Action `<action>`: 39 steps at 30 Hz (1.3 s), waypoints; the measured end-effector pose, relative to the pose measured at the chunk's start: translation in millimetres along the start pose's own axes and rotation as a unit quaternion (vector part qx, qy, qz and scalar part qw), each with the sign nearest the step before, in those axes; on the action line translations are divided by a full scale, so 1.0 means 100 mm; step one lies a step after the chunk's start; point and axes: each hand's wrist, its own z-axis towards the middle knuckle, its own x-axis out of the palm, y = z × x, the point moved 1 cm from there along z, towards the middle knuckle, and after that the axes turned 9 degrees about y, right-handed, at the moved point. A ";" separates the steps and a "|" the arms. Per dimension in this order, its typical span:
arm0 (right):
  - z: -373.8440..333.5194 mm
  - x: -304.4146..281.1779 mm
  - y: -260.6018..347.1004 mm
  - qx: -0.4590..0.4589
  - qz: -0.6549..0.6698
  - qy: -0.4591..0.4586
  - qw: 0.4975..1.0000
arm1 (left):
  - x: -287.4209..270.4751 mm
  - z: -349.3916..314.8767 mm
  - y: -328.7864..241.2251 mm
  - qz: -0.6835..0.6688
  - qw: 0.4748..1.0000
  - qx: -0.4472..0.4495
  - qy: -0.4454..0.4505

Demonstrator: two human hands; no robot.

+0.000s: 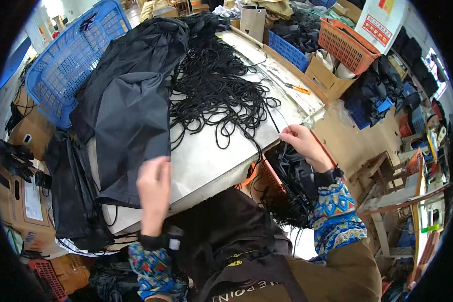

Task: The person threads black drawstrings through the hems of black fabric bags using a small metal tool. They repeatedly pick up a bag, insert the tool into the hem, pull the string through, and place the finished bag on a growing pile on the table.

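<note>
Slightly blurred, my left hand (154,189) is closed at the right edge of a smooth black fabric piece (131,113) that lies on the white table (201,163). Its fingertips seem to pinch the cloth there, though the blur hides the exact grip. Past the table's right front edge, my right hand (307,146) pinches the end of a black cord (273,120), thumb against fingers. A thin pale line runs close to that fingertip; what it is I cannot make out. Between the hands and farther back spreads a tangled heap of black cords (221,85).
An orange-handled cutter (298,88) lies toward the table's far right. A blue plastic basket (78,63) leans at the far left. Orange crate (345,45) and cardboard box (329,78) stand beyond the table. Black cords (292,191) hang below my right hand.
</note>
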 end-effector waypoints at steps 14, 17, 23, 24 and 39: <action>-0.10 0.24 0.54 -0.062 -0.008 -0.096 0.993 | 0.32 -0.40 -0.37 -0.443 0.857 -0.099 0.245; -0.08 0.35 0.48 -0.057 -0.090 -0.048 0.993 | 0.11 -0.60 -0.21 -0.492 0.844 -0.130 0.169; -0.37 1.07 1.18 -0.202 0.042 0.308 0.929 | 0.05 -0.68 -0.35 -0.616 0.732 -0.134 0.259; -0.42 1.16 1.33 -0.231 0.062 0.367 0.899 | 0.05 -0.71 -0.35 -0.638 0.711 -0.138 0.260; -0.75 1.57 1.14 -0.024 0.426 0.274 0.862 | 0.13 -0.82 -0.18 -0.583 0.809 -0.030 -0.070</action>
